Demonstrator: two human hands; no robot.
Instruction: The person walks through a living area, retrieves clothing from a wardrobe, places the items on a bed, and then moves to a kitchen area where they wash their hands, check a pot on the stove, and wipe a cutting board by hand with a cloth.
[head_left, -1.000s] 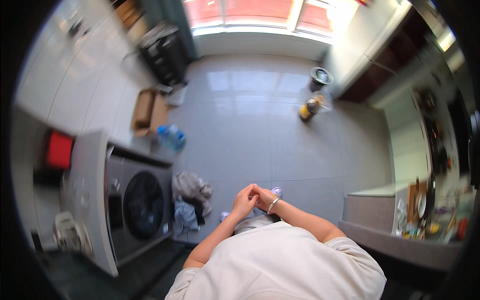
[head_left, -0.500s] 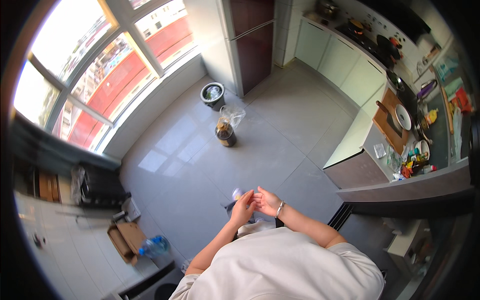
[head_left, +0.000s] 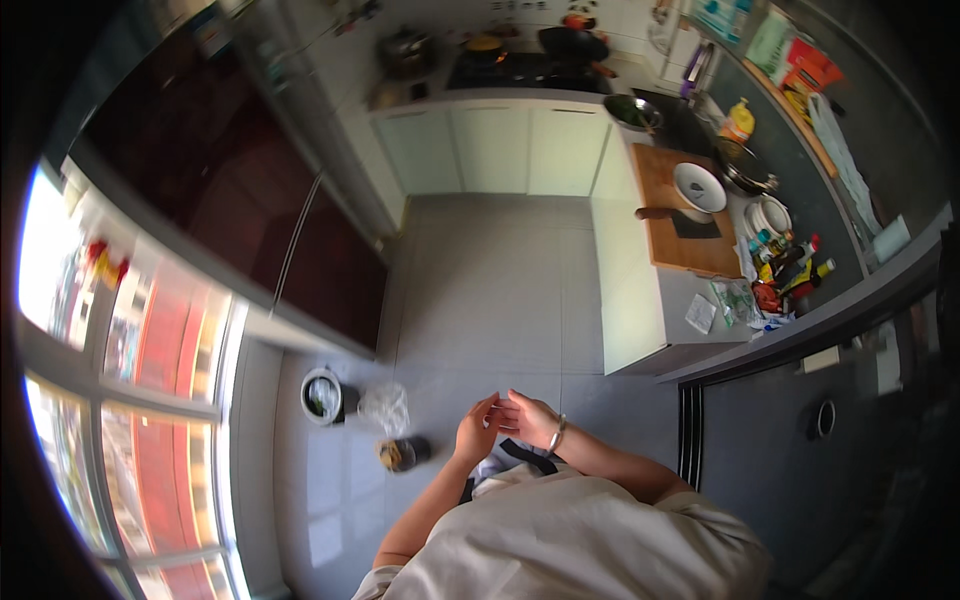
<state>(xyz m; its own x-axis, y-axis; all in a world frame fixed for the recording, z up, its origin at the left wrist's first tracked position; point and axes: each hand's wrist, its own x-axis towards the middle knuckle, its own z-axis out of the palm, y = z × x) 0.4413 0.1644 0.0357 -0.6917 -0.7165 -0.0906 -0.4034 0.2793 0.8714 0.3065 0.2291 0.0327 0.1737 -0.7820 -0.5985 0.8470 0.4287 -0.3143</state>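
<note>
My left hand (head_left: 477,432) and my right hand (head_left: 530,421) meet in front of my waist, loosely cupped with the fingertips touching. Their fingers are stretched out and slightly bent, and nothing shows between them. A silver bracelet (head_left: 557,433) circles my right wrist. On the floor to the left of my hands stands a large dark bottle (head_left: 408,454) with a yellowish top, and a clear plastic bag (head_left: 384,408) lies just beyond it. Farther left is a lined trash bin (head_left: 322,396).
The counter (head_left: 681,305) on the right carries a cutting board (head_left: 660,240) with a cleaver (head_left: 692,225) and a white bowl (head_left: 700,188). Several condiment bottles cluster beside it. A stove (head_left: 530,72) is at the back. The dark red fridge (head_left: 225,190) and a window (head_left: 150,440) border the left.
My view and body have turned right, so the counter and stove now face me, while the bottle, bag and bin have shifted left. My hands stay together.
</note>
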